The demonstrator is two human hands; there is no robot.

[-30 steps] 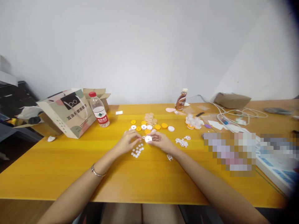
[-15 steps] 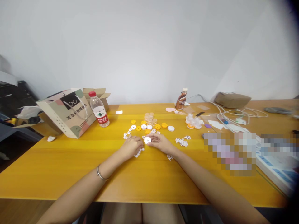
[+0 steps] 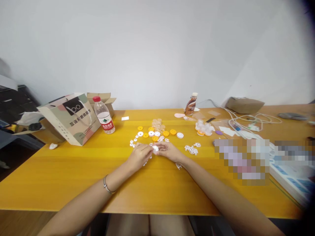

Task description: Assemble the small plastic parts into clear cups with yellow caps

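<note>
My right hand (image 3: 168, 151) grips a round white plastic disc (image 3: 156, 148) by its edge, between thumb and fingers. Pinched fingers of my left hand (image 3: 140, 155) meet the disc's left side and partly cover it; whatever is between them is too small to make out. Small white round pieces (image 3: 145, 163) lie under and beside my left hand, partly hidden, and more white pieces (image 3: 132, 143) sit just beyond it. Behind the hands are yellow discs (image 3: 166, 133), white discs (image 3: 180, 135) and clear plastic cups (image 3: 157, 124). White openwork pieces (image 3: 191, 149) lie right of my right hand.
On the left stand a paper bag (image 3: 73, 121), a cardboard box (image 3: 110, 101) and a red-capped water bottle (image 3: 105, 119). A brown drink bottle (image 3: 191, 105) is at the back. White cables (image 3: 236, 121), a clear flower-shaped case (image 3: 204, 127) and a power strip (image 3: 287, 177) occupy the right.
My left hand has moved right and slightly up, from beside the small white pieces to the disc. My right hand stays in place, and the disc is now partly covered.
</note>
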